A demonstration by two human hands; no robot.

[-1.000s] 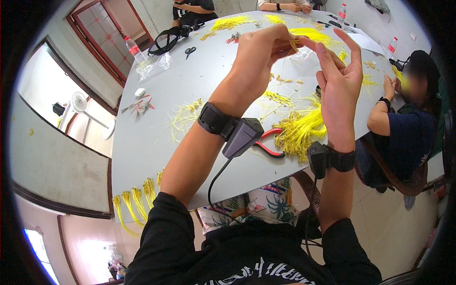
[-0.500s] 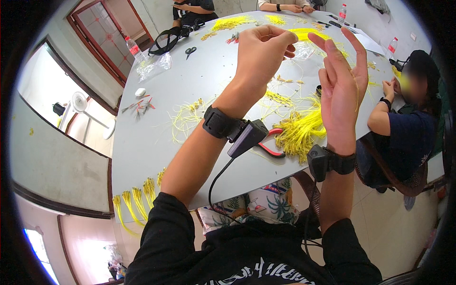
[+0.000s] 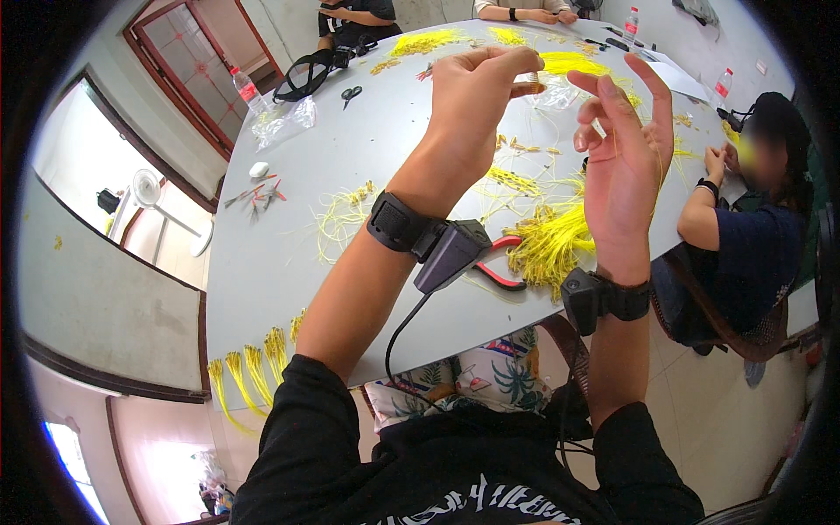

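My left hand (image 3: pixel 477 101) is raised over the table with thumb and fingertips drawn together in a pinch. Whatever small thing sits between those fingertips is too small to make out. To its right, my right hand (image 3: pixel 626 153) is held up palm toward me, thumb and index finger stretched apart and the other fingers loosely curled. A thin yellow cord (image 3: pixel 660 185) runs down along the thumb side of that hand. Below the hands lies a thick bundle of yellow cords (image 3: pixel 551 249) with brownish-gold ends. Red-handled pliers (image 3: pixel 500 278) rest beside it.
The grey table (image 3: pixel 289 254) carries loose cords (image 3: pixel 337 219), small bundles (image 3: pixel 254 367) along the near left edge, scissors (image 3: pixel 351 94), a white case (image 3: pixel 259 170) and a bottle (image 3: pixel 247 87). One person (image 3: pixel 744 201) sits at right; others sit across.
My left fingers have opened slightly at the tips, and the hand has tilted a little. The right hand has shifted slightly left, its curled fingers loosening. The table things stay put.
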